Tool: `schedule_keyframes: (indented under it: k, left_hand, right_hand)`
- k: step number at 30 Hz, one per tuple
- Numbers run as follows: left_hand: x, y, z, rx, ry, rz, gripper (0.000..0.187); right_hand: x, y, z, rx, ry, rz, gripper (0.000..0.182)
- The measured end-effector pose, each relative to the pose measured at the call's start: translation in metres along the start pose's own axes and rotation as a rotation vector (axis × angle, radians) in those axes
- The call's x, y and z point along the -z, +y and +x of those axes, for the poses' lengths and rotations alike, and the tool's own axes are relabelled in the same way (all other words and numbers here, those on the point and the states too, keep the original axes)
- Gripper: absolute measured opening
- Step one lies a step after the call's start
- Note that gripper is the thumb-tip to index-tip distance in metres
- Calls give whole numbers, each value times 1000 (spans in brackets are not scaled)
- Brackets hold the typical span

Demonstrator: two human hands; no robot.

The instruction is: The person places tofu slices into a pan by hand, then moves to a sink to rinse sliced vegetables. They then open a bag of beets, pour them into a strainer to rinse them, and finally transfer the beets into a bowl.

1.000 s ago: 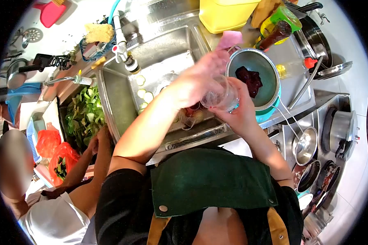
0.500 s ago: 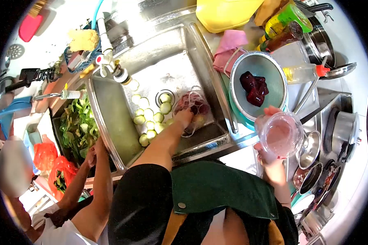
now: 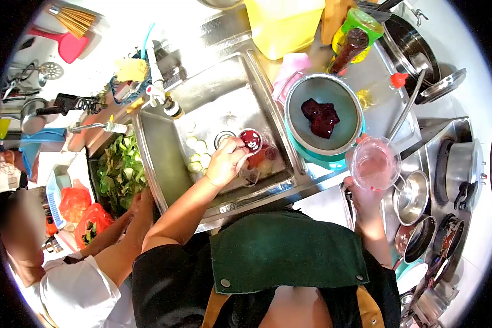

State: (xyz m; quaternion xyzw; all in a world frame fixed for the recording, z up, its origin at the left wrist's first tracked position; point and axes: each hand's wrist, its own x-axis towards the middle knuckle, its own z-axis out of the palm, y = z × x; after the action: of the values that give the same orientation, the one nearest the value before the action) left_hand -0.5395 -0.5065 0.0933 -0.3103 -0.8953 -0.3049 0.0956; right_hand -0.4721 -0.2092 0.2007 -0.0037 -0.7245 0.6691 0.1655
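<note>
My left hand (image 3: 227,163) is over the sink (image 3: 197,128), fingers closed on the edge of a round, pale-rimmed thing with a glossy dark red face (image 3: 251,140). Just beyond and below it, a clear plastic bag (image 3: 265,158) with red contents lies on the sink floor. Pale green round slices (image 3: 198,154) lie left of this hand. My right hand (image 3: 363,194) grips a clear plastic tub (image 3: 375,164) with pinkish, cloudy contents. Beside the tub, a mesh strainer (image 3: 298,128) over a teal bowl (image 3: 320,158) holds dark red, glossy chunks (image 3: 321,117).
A person in a white shirt (image 3: 82,290) works at my left, hands by leafy greens (image 3: 117,169). The tap (image 3: 169,104) juts over the sink's left side. Bottles (image 3: 350,49) stand beyond the strainer; pots and pans (image 3: 456,175) line the right.
My left hand has risen from the plastic bag and moved slightly left, now holding the round dark red thing. My right hand still holds the tub. My view has shifted.
</note>
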Motion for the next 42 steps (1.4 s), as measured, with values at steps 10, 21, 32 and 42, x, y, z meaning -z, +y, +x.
schedule_keyframes:
  k: [10, 21, 32, 42]
  left_hand:
    - [25, 82, 79, -54, 232, -319, 13]
    - [-40, 104, 114, 984, -158, -1564, 27]
    - [19, 146, 122, 78, 89, -688, 11]
    - [41, 137, 111, -165, 18, -358, 39]
  right_hand:
    - [30, -13, -4, 163, 89, 35, 77]
    - [54, -15, -9, 87, 56, -36, 70]
    - [15, 6, 4, -83, -217, -261, 67]
    - [-46, 3, 32, 86, -163, -110, 68]
